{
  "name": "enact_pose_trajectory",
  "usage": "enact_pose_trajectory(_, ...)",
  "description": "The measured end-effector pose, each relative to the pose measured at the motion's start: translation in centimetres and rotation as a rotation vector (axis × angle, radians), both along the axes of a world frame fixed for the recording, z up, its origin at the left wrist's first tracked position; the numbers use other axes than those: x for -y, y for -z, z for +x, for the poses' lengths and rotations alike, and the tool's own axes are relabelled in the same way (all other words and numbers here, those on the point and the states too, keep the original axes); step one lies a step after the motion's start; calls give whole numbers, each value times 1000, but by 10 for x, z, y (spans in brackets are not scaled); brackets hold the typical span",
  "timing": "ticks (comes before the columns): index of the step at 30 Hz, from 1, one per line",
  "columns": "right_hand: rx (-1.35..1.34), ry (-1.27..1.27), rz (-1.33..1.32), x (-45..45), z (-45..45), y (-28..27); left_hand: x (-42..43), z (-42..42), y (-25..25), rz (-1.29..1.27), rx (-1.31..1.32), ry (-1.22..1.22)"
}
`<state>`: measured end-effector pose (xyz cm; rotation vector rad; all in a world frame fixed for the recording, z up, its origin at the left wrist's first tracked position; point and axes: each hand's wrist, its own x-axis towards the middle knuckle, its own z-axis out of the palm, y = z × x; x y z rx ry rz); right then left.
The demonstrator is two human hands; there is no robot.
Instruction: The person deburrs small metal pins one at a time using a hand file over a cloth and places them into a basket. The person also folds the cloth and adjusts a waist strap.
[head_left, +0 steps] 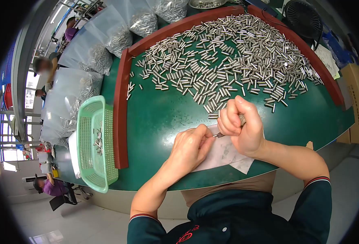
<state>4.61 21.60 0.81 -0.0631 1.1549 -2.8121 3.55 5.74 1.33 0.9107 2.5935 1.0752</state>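
Observation:
My left hand (pixel 191 145) is closed, thumb and forefinger pinching a small metal pin (pixel 215 136) that is mostly hidden. Facing it, my right hand (pixel 243 127) is wrapped in a fist around a hand tool (pixel 220 134). Only the tool's dark metal tip and a bit of its tan handle show, so its exact kind is unclear. Tip and pin meet between the two hands, above a pale, stained cloth (pixel 222 152) on the green table. Just beyond my hands, a wide spread of loose metal pins (pixel 228 61) covers the tabletop.
Dark red rails (pixel 121 110) border the pins. Left of them stands a green plastic basket (pixel 84 142) with a few pins inside. Clear bags of pins (pixel 100 59) line the far left side. A black fan (pixel 303 18) and cardboard box (pixel 355 97) are right. Other people sit at left.

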Motion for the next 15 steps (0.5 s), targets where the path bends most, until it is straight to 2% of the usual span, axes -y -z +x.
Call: enact_pose_trajectory(15,-48,65,56,9,4,-2,-4,-2,-5,-22,79,-7)
